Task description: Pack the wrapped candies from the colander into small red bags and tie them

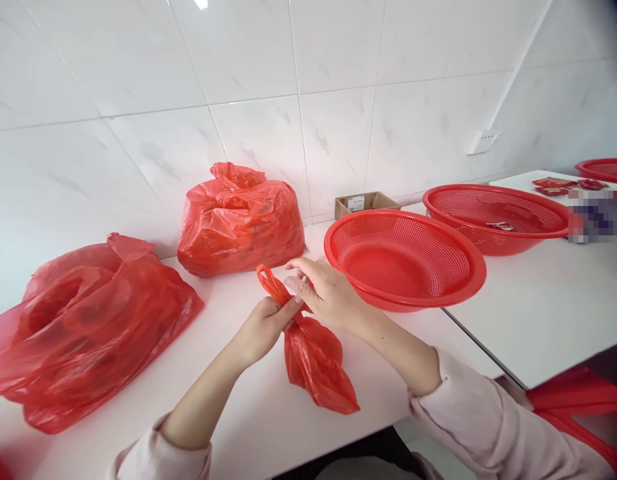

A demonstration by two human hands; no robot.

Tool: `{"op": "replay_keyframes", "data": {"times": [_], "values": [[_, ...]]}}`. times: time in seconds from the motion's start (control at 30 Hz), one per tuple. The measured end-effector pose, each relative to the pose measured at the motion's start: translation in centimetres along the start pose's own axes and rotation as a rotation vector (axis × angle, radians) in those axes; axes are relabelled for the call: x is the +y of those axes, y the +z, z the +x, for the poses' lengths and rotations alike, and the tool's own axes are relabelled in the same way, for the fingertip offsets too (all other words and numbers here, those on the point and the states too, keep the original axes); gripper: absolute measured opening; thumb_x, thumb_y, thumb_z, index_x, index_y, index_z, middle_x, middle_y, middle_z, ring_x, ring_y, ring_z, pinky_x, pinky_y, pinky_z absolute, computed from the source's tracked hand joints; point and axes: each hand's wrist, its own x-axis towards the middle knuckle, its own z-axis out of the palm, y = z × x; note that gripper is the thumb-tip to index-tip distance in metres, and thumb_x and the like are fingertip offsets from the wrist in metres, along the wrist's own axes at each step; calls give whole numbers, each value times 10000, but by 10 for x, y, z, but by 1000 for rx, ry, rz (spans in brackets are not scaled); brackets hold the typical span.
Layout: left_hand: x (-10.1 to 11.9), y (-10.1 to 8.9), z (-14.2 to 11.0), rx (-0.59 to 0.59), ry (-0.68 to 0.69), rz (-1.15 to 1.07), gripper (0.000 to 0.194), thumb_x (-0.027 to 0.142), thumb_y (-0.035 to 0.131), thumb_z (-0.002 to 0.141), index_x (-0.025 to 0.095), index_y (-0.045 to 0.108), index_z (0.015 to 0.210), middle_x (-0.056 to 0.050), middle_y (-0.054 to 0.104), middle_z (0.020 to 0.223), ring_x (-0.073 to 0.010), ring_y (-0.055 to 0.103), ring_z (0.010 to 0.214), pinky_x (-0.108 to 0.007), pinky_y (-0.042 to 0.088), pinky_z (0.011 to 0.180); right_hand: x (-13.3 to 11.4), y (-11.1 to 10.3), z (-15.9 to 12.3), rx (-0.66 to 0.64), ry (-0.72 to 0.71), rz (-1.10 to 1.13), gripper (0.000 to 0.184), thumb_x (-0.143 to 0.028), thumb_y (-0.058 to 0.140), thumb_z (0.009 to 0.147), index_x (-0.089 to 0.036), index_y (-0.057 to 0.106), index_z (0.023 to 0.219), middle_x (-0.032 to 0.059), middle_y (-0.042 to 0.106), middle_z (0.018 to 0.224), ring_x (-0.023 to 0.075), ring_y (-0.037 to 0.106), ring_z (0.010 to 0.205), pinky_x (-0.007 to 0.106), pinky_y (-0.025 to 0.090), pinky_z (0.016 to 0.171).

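Note:
Between my hands is a small red plastic bag point(318, 367), its neck bunched up and its body hanging down over the white table point(228, 413). My left hand point(265, 327) is closed round the gathered neck. Higher up, my right hand point(323, 290) touches the bag near its looped top, thumb and forefinger bent and a little apart. Whether those right fingers grip the plastic is partly hidden. Just behind them stands a large filled red bag point(243, 227). The nearest basket, a red perforated one point(408, 260), is right of my right hand and looks bare inside.
Another big red bag point(113, 333) slumps at the left. Further right is a second red basket point(498, 217) with a small item inside. A cardboard box point(365, 203) sits by the tiled wall point(338, 140). Red packets point(555, 185) lie at the far right, beside a blurred patch.

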Motion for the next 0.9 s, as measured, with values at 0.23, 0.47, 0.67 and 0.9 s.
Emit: {"op": "replay_keyframes", "data": {"times": [0.23,0.47,0.67,0.9], "values": [[0,-5,-6,15,45,-29,441,458,506,940,196,612,602,-27,627,677,-199,618,808,-318,465,855,5,-16,-13,149,77,62,106,-291,389,1000,-236,479,993,-49,472,679,109,423,552,242,322,555],[-5,-22,-9,-19,40,-119,200,388,690,832,224,773,910,-67,731,913,-248,663,896,-357,524,806,0,3,-62,102,145,212,55,-268,444,971,-240,487,993,-66,409,624,107,392,531,238,324,535],[-8,-16,-18,74,171,227,96,254,666,788,238,747,837,-68,647,884,-256,620,900,-415,516,816,16,16,-77,55,207,198,71,-196,555,880,-231,572,939,-25,593,740,136,565,684,266,458,645],[4,-5,-23,96,157,312,179,127,551,714,241,523,849,7,626,814,-170,589,706,-282,468,613,20,27,-54,69,164,412,258,-146,513,888,-247,601,1109,28,677,1073,167,636,1015,348,502,936]]}}
